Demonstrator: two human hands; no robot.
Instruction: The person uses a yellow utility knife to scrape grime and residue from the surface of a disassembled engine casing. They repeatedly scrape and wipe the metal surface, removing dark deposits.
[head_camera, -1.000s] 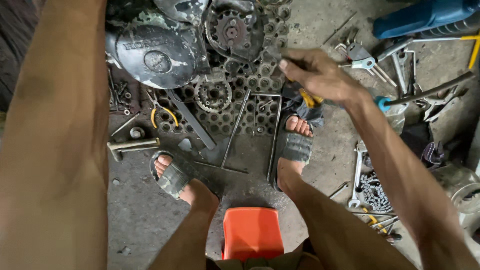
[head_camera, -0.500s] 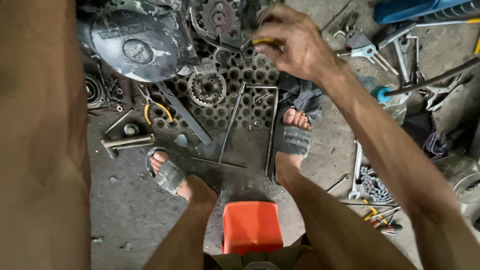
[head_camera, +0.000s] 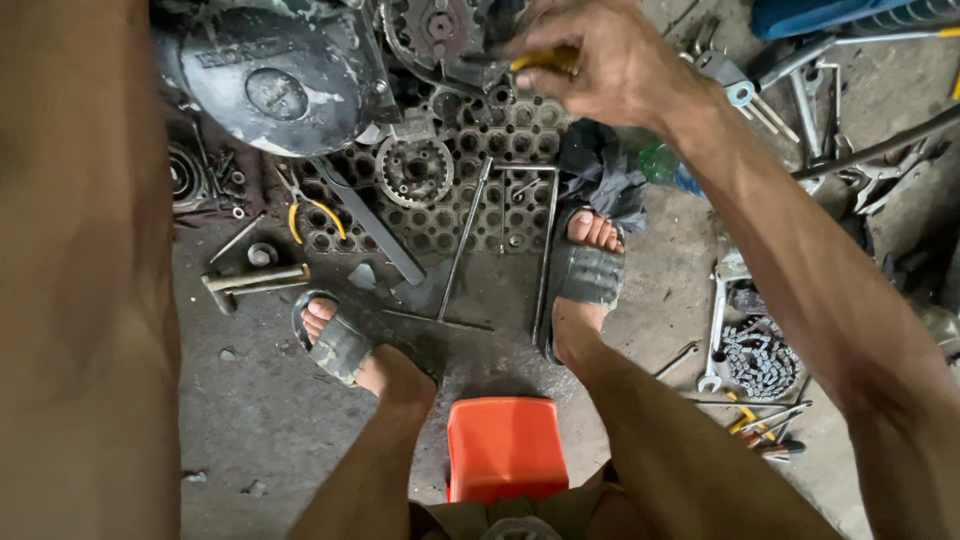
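Large dark engine cover (head_camera: 270, 90) at upper left on the floor (head_camera: 270, 420), beside a toothed sprocket assembly (head_camera: 440, 30) resting on a perforated rubber mat (head_camera: 470, 190). Right hand (head_camera: 600, 60) at top centre, fingers closed round a yellow-handled tool (head_camera: 545, 62), long axis roughly horizontal, working end pointing left toward the sprocket assembly, tip hidden. Left hand out of frame, only the forearm visible along the left edge, grip state not determinable; small loose sprocket (head_camera: 415, 170) and yellow-handled pliers (head_camera: 310, 215) lying apart below.
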